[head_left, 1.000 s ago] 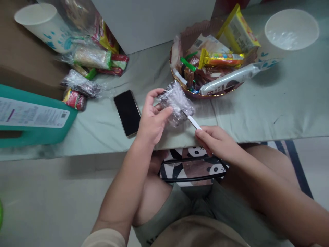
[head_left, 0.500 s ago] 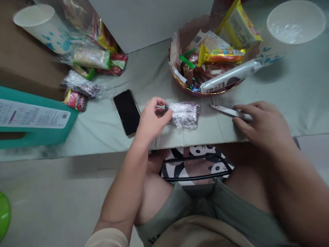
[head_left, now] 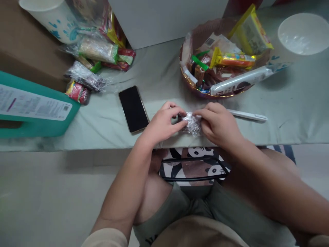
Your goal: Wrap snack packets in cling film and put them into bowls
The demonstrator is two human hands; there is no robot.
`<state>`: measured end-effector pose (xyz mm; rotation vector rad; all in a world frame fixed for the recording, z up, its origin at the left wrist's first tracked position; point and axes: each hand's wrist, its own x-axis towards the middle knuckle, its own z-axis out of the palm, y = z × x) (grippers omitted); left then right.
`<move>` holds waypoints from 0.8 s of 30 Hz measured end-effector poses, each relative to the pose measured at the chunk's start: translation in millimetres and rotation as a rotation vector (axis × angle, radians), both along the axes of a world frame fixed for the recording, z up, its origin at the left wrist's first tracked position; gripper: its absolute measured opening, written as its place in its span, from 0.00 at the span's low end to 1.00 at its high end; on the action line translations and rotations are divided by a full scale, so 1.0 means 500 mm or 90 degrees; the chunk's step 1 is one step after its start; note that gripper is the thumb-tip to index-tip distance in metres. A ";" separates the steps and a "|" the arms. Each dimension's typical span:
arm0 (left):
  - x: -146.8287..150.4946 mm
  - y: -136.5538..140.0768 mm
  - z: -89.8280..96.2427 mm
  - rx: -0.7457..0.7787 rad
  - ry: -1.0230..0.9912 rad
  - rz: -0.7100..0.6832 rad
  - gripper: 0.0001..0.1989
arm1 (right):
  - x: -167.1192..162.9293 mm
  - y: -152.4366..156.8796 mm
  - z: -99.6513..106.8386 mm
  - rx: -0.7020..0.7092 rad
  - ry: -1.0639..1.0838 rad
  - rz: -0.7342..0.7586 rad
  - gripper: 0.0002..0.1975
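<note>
A dark snack packet in crinkled clear plastic wrap (head_left: pixel 193 124) lies near the table's front edge, partly covered by my fingers. My left hand (head_left: pixel 168 120) grips its left end between thumb and fingers. From the other side, my right hand (head_left: pixel 218 121) pinches the wrap at the right end. Just beyond my right hand a slim white tool (head_left: pixel 248 116) rests on the cloth; its left end is hidden and its exact kind is unclear. The black phone (head_left: pixel 133 109) lies left of my left hand.
A gold-rimmed bowl (head_left: pixel 190 84) of packaged snacks stands behind my hands. White paper cups stand at the back right (head_left: pixel 303 34) and back left (head_left: pixel 55 20). Wrapped snacks (head_left: pixel 97 49) are piled at left, behind a teal carton (head_left: pixel 38 127). A panda-print bag (head_left: pixel 190 164) sits below the table edge.
My right hand has let go of the slim white tool, leaving it on the table, and moved left to the wrapped packet. The wrap is now bunched between both hands. The view has shifted slightly.
</note>
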<state>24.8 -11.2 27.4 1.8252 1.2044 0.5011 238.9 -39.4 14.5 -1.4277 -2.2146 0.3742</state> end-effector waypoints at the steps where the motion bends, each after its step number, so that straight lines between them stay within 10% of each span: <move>1: -0.001 -0.001 0.001 -0.005 0.003 -0.009 0.11 | 0.005 -0.003 0.002 -0.001 0.020 -0.007 0.12; 6: 0.005 -0.004 0.003 0.027 0.041 -0.064 0.31 | 0.022 -0.021 0.020 -0.047 0.222 -0.109 0.10; 11: 0.015 0.005 -0.004 0.097 0.067 -0.095 0.21 | 0.062 -0.023 0.022 -0.076 0.433 -0.204 0.07; 18: 0.012 0.010 -0.002 0.082 0.050 -0.069 0.19 | 0.157 -0.012 0.035 -0.044 0.211 -0.325 0.07; 21: 0.019 0.008 -0.003 0.109 0.080 -0.089 0.25 | 0.158 -0.025 0.043 0.115 0.170 -0.293 0.09; 24: 0.027 0.009 -0.006 0.139 0.072 -0.109 0.19 | 0.122 -0.041 0.040 0.189 0.155 -0.070 0.04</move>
